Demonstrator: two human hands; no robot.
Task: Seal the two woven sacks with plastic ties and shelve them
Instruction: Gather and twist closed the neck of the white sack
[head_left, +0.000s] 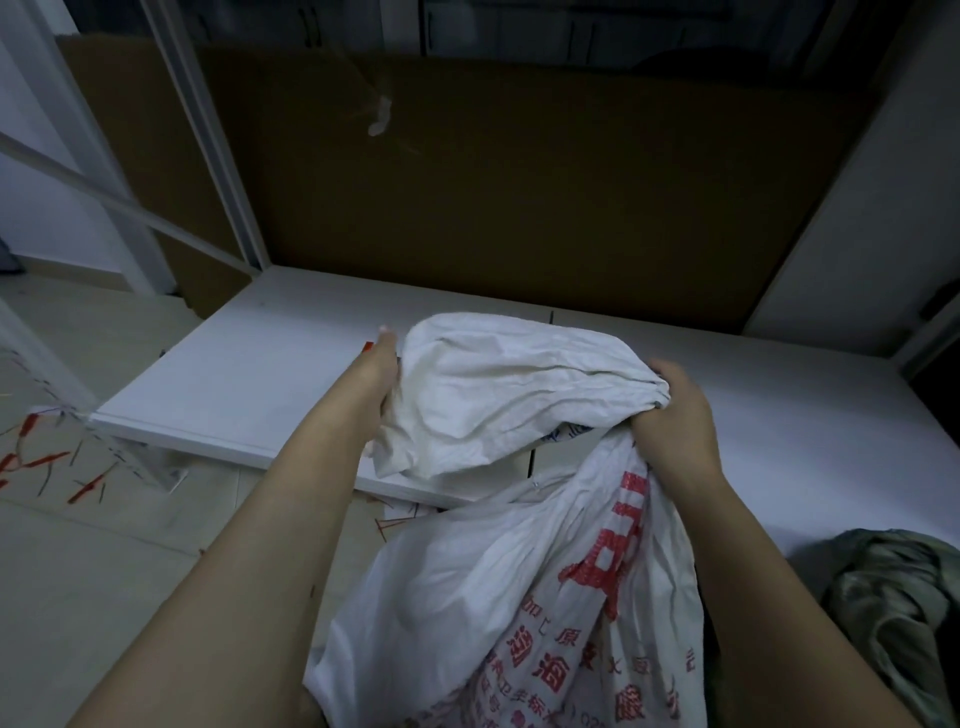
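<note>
A white woven sack (519, 597) with red printed characters stands low in the middle of the view. Its upper part (509, 395) is folded over toward the white shelf board. My left hand (376, 384) grips the folded top at its left side, and a small red piece shows by the fingers. At the right, my right hand (675, 421) clutches the gathered fabric of the sack's neck. No second sack can be made out.
The white shelf board (234, 374) lies low ahead, backed by brown cardboard (519, 197). Red plastic ties (52, 462) lie scattered on the floor at the left. A crumpled green-grey cloth (893, 608) sits at the right. White frame posts (202, 135) rise on the left.
</note>
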